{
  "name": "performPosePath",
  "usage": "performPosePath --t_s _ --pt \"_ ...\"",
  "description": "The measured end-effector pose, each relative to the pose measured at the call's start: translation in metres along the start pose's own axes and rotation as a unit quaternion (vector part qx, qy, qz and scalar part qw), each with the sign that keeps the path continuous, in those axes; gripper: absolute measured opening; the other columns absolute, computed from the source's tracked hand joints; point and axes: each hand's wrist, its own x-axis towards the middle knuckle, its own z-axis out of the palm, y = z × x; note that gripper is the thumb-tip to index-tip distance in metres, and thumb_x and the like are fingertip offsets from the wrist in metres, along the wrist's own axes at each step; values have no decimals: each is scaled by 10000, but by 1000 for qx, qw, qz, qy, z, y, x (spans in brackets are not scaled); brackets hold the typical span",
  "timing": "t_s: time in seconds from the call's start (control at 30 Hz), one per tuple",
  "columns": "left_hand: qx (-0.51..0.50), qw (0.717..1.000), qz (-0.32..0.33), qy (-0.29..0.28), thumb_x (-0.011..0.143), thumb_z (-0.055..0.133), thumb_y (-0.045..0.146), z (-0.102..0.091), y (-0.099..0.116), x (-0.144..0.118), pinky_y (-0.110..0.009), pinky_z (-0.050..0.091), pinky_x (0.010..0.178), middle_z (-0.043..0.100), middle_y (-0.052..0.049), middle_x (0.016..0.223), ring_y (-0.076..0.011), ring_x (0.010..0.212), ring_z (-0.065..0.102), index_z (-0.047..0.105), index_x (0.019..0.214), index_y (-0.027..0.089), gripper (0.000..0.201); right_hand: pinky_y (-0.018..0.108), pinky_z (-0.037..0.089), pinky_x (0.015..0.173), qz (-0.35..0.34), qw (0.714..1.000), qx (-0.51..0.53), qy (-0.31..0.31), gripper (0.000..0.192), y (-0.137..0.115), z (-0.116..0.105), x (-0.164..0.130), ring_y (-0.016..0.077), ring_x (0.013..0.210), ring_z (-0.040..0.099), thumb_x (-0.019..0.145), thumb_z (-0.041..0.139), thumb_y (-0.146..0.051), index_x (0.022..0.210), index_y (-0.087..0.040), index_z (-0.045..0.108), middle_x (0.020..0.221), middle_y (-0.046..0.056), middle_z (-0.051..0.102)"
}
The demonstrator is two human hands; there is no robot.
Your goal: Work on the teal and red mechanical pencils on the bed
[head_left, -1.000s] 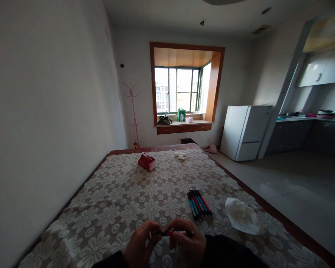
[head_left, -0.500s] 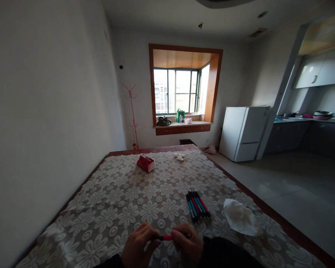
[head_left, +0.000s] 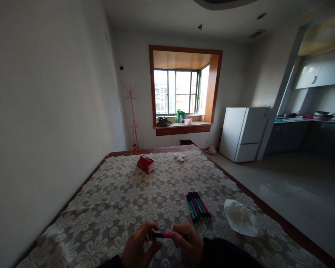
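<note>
Head view: red pen (head_left: 167, 235), held level just above the surface (head_left: 123, 201) near its front edge; my left hand (head_left: 139, 248) pinches one end, my right hand (head_left: 188, 247) grips the other. Beyond: pen bundle (head_left: 198, 206), white tissue (head_left: 241, 217).

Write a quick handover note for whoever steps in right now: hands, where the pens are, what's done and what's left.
Left hand and right hand: both grip the ends of one red-and-black pen, held level over the floral tablecloth.
Pen pile: lying side by side, ahead of the right hand.
White tissue: right of the pile.
Done: one pen is in hand.
Left: the piled pens lie untouched.
</note>
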Motion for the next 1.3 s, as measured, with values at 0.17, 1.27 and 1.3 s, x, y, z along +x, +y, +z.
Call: performPosePath --t_s 0.17,1.27,1.3 --pt "-11 1000 -1 -21 1025 365 379 1 1 1 -240 485 694 641 -29 699 -158 731 622 634 778 208 403 321 425 763 24 998 -13 -57 639 -7 -5 2 172 738 527 850 462 -758 702 -174 675 712 36 575" --pt "50 995 85 20 858 676 445 4 -19 0 -331 565 824 698 -80 1029 -229 927 671 552 1235 236 449 278 422 743 49 996 38 -58 577 -24 -9 0 159 733 530 802 556 -756 754 -193 673 731 17 600" --pt "63 995 81 9 880 653 399 4 -18 0 -307 557 787 701 -60 953 -211 874 668 603 1110 234 287 275 424 737 54 996 43 -53 571 -24 -9 -1 158 735 532 800 565 -751 772 -192 678 747 18 604"
